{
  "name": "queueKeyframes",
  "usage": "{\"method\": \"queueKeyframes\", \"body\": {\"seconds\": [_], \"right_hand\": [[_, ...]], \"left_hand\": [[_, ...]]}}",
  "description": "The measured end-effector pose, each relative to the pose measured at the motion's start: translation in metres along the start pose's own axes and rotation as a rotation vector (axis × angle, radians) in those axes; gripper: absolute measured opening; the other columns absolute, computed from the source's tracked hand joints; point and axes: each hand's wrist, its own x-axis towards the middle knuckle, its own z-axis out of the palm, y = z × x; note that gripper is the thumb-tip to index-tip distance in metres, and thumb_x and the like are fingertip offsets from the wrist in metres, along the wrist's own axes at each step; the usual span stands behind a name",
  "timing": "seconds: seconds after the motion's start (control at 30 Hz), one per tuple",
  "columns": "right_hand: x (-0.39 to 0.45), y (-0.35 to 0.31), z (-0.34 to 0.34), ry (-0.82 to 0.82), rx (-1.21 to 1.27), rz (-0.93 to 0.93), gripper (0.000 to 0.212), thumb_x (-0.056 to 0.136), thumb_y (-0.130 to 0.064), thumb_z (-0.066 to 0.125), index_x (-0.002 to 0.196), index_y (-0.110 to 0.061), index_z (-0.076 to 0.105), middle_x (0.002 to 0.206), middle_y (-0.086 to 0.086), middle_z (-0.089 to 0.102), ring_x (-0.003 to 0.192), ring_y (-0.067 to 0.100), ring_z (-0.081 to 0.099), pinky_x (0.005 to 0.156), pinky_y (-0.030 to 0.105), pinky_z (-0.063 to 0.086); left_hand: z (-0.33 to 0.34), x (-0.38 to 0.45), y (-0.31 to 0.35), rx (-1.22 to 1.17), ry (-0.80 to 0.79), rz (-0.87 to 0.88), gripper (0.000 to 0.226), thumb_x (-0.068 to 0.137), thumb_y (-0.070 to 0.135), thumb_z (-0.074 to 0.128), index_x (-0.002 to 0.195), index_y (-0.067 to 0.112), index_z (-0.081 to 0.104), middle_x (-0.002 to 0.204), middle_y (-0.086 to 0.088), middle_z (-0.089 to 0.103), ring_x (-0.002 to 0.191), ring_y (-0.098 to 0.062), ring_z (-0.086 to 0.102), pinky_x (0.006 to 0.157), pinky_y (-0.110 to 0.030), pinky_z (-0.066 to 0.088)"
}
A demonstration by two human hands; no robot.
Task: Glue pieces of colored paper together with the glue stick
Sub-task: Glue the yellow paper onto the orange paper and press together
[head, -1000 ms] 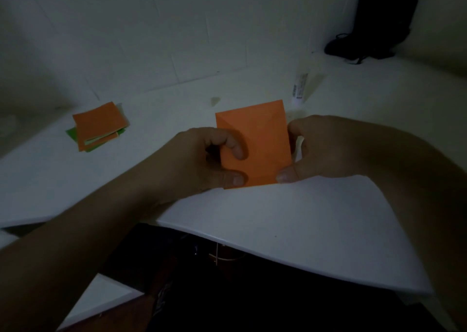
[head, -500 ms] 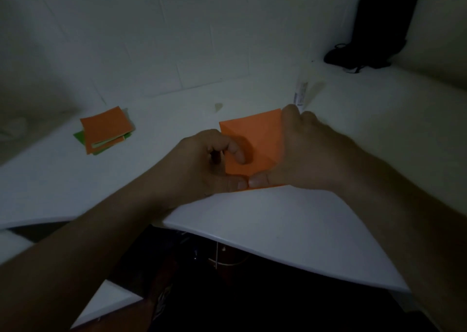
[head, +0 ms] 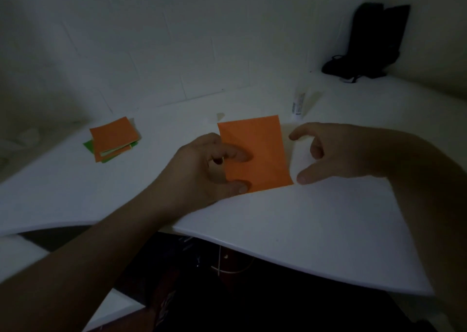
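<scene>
Our right hand has come off the orange paper since half a second ago, when it was lying across the sheet's right half; now it is hovering just to the right of the sheet, apart from it. Its fingers are loosely curved, thumb low and forefinger high with a wide gap between them, and it is holding nothing. Our left hand is staying where it was, on the paper's left edge: we are pinning the sheet with a forefinger on the orange face and the thumb at the near left corner, the other fingers curled behind. Whether any finger is reaching under the paper we cannot tell.

The orange paper is lying on the white table, near its front edge, between our two hands. The glue stick is standing beyond the sheet's far right corner, well apart from both hands. Away to the left a small stack of orange and green papers is lying on the table. A black bag is leaning against the wall at the far right.
</scene>
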Motion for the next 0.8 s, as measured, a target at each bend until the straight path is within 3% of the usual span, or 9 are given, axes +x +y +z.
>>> {"method": "queueKeyframes", "body": {"seconds": [0.07, 0.13, 0.27, 0.37, 0.5, 0.63, 0.7, 0.8], "right_hand": [[0.003, 0.000, -0.002, 0.051, 0.124, -0.009, 0.089, 0.064, -0.054, 0.088, 0.142, -0.033, 0.050, 0.093, -0.003, 0.065, 0.075, 0.011, 0.063, 0.060, 0.022, 0.044], [0.006, -0.005, 0.000, 0.108, 0.261, -0.014, 0.090, 0.052, -0.069, 0.078, 0.130, -0.028, 0.059, 0.100, 0.001, 0.070, 0.084, 0.015, 0.067, 0.067, 0.028, 0.048], [0.007, -0.011, 0.005, 0.140, 0.535, -0.063, 0.084, 0.047, -0.074, 0.069, 0.110, -0.019, 0.070, 0.095, 0.005, 0.077, 0.077, 0.018, 0.070, 0.068, 0.031, 0.057], [0.009, -0.012, 0.008, 0.082, 0.719, -0.093, 0.060, 0.066, -0.055, 0.078, 0.110, -0.015, 0.072, 0.094, 0.003, 0.079, 0.079, 0.020, 0.074, 0.070, 0.028, 0.061], [0.014, -0.014, 0.014, 0.097, 0.882, -0.124, 0.027, 0.086, -0.013, 0.080, 0.110, -0.013, 0.067, 0.089, 0.008, 0.080, 0.077, 0.021, 0.074, 0.073, 0.031, 0.063], [0.015, -0.014, 0.017, 0.115, 0.959, -0.156, 0.036, 0.085, 0.004, 0.076, 0.113, -0.013, 0.061, 0.090, 0.011, 0.079, 0.078, 0.023, 0.077, 0.070, 0.031, 0.064], [0.017, -0.013, 0.018, 0.146, 0.988, -0.192, 0.041, 0.085, 0.007, 0.075, 0.117, -0.012, 0.059, 0.096, 0.012, 0.079, 0.086, 0.024, 0.078, 0.073, 0.034, 0.064], [0.019, -0.010, 0.016, 0.201, 1.056, -0.257, 0.045, 0.085, 0.009, 0.074, 0.120, -0.015, 0.057, 0.104, 0.012, 0.078, 0.096, 0.028, 0.077, 0.080, 0.042, 0.064]], "left_hand": [[0.000, -0.002, 0.002, 0.023, 0.131, 0.037, 0.049, 0.070, 0.035, 0.094, 0.115, 0.035, 0.075, 0.103, 0.012, 0.058, 0.095, 0.002, 0.055, 0.079, -0.007, 0.038], [0.000, -0.002, 0.004, 0.053, 0.257, 0.041, 0.047, 0.073, 0.037, 0.091, 0.116, 0.037, 0.073, 0.105, 0.012, 0.057, 0.097, 0.002, 0.053, 0.080, -0.009, 0.040], [0.002, 0.005, 0.011, 0.050, 0.344, 0.019, 0.047, 0.076, 0.040, 0.086, 0.120, 0.040, 0.069, 0.112, 0.015, 0.055, 0.100, 0.004, 0.049, 0.082, -0.008, 0.038], [0.007, 0.009, 0.013, 0.066, 0.340, 0.039, 0.049, 0.076, 0.039, 0.086, 0.121, 0.040, 0.066, 0.112, 0.013, 0.055, 0.099, 0.006, 0.049, 0.082, -0.006, 0.036], [0.012, 0.009, 0.011, 0.091, 0.338, 0.077, 0.051, 0.075, 0.037, 0.089, 0.122, 0.035, 0.068, 0.111, 0.012, 0.054, 0.100, 0.009, 0.047, 0.084, -0.003, 0.033], [0.014, 0.010, 0.010, 0.100, 0.352, 0.155, 0.040, 0.084, 0.034, 0.084, 0.121, 0.033, 0.068, 0.112, 0.008, 0.058, 0.099, 0.001, 0.050, 0.087, -0.016, 0.040], [0.015, 0.010, 0.011, 0.104, 0.374, 0.202, 0.032, 0.093, 0.023, 0.075, 0.119, 0.037, 0.063, 0.110, 0.010, 0.058, 0.098, -0.004, 0.052, 0.084, -0.021, 0.041], [0.013, 0.008, 0.012, 0.006, 0.423, 0.116, 0.031, 0.096, 0.015, 0.065, 0.112, 0.038, 0.052, 0.105, 0.014, 0.054, 0.094, -0.003, 0.054, 0.075, -0.021, 0.043]]}}
